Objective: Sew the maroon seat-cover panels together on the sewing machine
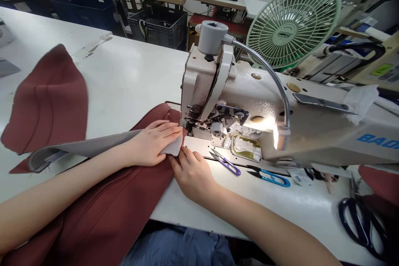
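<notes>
My left hand [152, 143] lies flat, fingers stretched out, on a folded piece of fabric with a grey underside [106, 145], beside the needle area of a sewing machine [199, 79]. Below it, my right hand [195, 174] is closed, its thumb and fingers pinching the edge of the maroon fabric [124, 199] just in front of the needle. The needle tip itself is hidden behind the machine head and fabric. This maroon fabric hangs over the table's front edge toward my lap. To the right of my right hand lie purple thread snips [226, 162] and blue thread snips [270, 176].
Another maroon piece [50, 99] lies on the white table [131, 75] at left. Large dark-handled scissors [361, 222] rest at right. A lit lamp [282, 135] on a flexible neck shines beneath the machine arm. A green fan [296, 25] and a grey crate [158, 27] stand beyond.
</notes>
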The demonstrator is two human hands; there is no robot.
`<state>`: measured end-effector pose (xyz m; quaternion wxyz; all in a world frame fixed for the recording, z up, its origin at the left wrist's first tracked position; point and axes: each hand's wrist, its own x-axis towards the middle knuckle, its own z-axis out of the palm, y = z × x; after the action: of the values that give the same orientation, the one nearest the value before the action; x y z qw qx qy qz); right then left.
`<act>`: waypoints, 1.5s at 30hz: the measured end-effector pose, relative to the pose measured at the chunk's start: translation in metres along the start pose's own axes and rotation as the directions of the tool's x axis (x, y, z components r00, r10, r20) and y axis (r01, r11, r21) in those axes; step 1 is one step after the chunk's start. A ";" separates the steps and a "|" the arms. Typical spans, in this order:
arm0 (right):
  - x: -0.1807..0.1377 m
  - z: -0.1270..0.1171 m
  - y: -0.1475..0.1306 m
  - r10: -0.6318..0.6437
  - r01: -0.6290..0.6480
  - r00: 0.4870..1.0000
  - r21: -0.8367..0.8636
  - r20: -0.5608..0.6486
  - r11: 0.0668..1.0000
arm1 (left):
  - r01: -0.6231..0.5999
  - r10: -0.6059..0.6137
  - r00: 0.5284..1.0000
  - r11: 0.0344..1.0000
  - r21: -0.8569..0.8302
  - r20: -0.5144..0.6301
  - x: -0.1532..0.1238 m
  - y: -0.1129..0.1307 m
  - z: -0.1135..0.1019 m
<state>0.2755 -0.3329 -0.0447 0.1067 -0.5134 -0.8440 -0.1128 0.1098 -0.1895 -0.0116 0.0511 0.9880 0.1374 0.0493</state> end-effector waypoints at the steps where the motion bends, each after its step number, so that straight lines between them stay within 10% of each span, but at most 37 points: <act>1: 0.000 0.001 0.001 0.003 -0.003 1.000 0.009 -0.012 1.000 | -0.008 0.009 1.000 1.000 -0.027 0.013 0.000 0.000 0.001; 13: -0.002 0.001 0.000 0.003 -0.003 1.000 0.007 -0.002 1.000 | -0.167 0.169 0.985 0.981 -0.097 0.015 0.012 -0.020 0.012; 45: -0.012 -0.007 0.031 0.024 -0.034 0.995 0.105 0.096 0.994 | -0.056 0.057 0.998 0.996 -0.074 0.005 0.036 -0.010 0.016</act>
<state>0.3087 -0.3312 -0.0391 0.0955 -0.5240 -0.8453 -0.0418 0.1432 -0.1718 -0.0252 0.0865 0.9891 0.1074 0.0521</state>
